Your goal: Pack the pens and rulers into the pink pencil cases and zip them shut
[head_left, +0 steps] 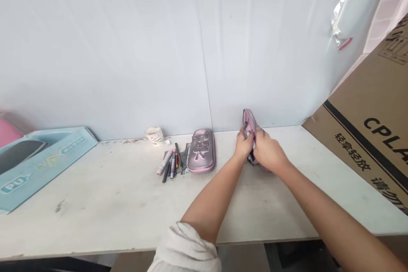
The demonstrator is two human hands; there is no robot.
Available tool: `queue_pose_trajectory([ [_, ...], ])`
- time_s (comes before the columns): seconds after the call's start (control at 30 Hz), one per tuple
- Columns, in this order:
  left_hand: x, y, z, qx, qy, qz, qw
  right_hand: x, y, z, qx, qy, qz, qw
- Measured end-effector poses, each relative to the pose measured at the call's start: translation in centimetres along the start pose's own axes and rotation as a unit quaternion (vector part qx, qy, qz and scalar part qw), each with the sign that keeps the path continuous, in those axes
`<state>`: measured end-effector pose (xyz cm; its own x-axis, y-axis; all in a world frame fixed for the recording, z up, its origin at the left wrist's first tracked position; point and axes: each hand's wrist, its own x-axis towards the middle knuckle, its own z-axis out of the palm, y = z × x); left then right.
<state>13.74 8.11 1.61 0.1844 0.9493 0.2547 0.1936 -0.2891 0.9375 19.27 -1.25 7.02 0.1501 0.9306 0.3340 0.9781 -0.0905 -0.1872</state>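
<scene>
Both hands grip a pink-purple pouch [249, 117] held on edge above the back right part of the table. My left hand [244, 143] has its fingers closed on the pouch's left side. Closed around its right side is my right hand [268, 151]. Much of the pouch is hidden behind the hands, and a dark part shows below them. To the left lies a shiny purple hard pencil case [202, 152] with a raised figure on its lid. Several pens and markers [171, 163] lie in a loose pile beside that case, with a clear ruler [185, 162].
A crumpled paper cup [154, 134] stands near the wall. At the left of the white table [127, 212] rests a light-blue box [47, 165]. A large cardboard box [360, 114] leans in from the right. The wall [127, 51] closes off the back.
</scene>
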Motion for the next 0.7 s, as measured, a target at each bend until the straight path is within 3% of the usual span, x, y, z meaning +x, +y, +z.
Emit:
queue_pose_trajectory([
  [0.13, -0.8, -2.6, -2.0, 0.082, 0.000, -0.055, 0.995, -0.4, -2.7, 2.9, -0.094, -0.044, -0.019, 0.994],
  [0.23, -1.4, -2.2, -3.3, 0.127, 0.008, -0.071, 0.989, -0.7, -2.9, 3.7, -0.146, -0.029, -0.048, 0.988],
  [0.33, -1.9, -1.4, -4.8, 0.249, 0.025, -0.041, 0.967, -0.5, -1.5, 3.5, -0.192, -0.009, -0.036, 0.981],
  [0.4, -2.1, -1.2, -5.8, 0.321, 0.025, 0.011, 0.947, -0.3, 0.3, 2.5, -0.216, 0.009, -0.012, 0.976],
  [0.5, -2.3, -1.4, -7.0, 0.337, -0.002, 0.057, 0.940, -0.4, 3.2, -0.7, -0.228, 0.053, 0.048, 0.971],
  [0.6, -2.3, -1.4, -7.6, 0.237, -0.043, 0.048, 0.969, -1.4, 5.3, -4.9, -0.187, 0.125, 0.114, 0.968],
  [0.7, -2.1, -0.9, -7.5, 0.084, -0.076, 0.018, 0.993, -2.7, 6.0, -7.8, -0.061, 0.183, 0.152, 0.969],
])
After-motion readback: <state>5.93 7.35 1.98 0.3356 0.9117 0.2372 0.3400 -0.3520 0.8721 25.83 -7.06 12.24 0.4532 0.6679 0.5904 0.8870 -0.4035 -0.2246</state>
